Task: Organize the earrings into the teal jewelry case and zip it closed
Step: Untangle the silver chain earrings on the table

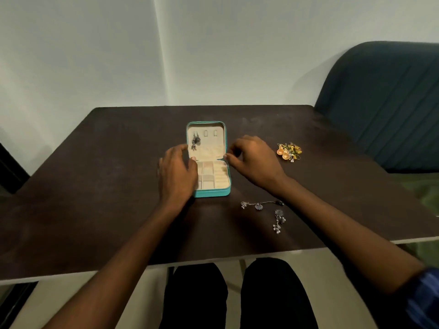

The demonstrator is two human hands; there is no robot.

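Case (212,192) open (teal), between both grips

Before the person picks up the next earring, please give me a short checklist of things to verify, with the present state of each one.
1. Teal jewelry case open, lid upright: ok.
2. Left hand rests on the case's left side, steadying it: ok.
3. Right hand free to pick: cannot tell; its fingertips sit curled at the case's right edge.
4. Silver earrings already hang on the lid panel: ok.
5. Lid slots beside them are free: ok.
6. Earrings waiting on the table: orange-yellow pile and silver pieces, both outside the case: not ok yet.
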